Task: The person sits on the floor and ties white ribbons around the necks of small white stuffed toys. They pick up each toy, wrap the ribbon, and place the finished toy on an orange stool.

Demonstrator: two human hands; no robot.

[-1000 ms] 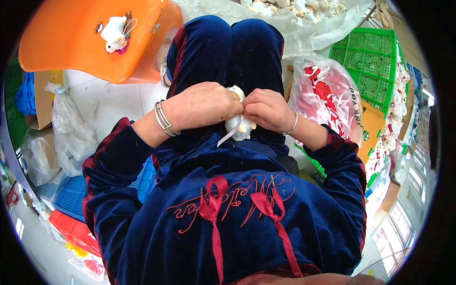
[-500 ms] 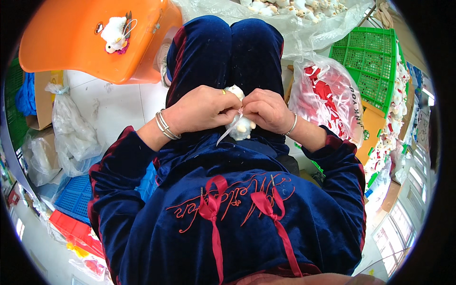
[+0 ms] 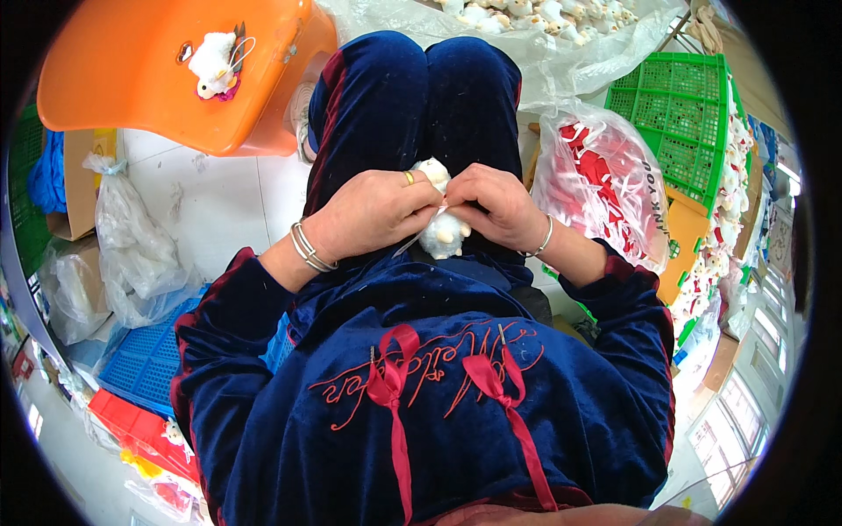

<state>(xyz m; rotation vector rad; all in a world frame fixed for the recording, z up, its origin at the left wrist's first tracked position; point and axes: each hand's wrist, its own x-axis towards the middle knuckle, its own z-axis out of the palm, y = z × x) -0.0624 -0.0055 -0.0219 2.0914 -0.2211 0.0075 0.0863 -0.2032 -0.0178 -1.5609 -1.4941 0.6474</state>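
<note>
two hands, left (image 3: 373, 209) and right (image 3: 495, 202), meet to pinch a pale ribbon (image 3: 409, 244) at the neck of a white plush animal (image 3: 443, 237) over a navy velvet lap (image 3: 373, 131). ribbon appears placed, one end loose; no finished bow shows, fingers hiding any knot. the toy's long axis runs along the thighs, head toward the knees (image 3: 474, 66), leaning slightly left.
</note>
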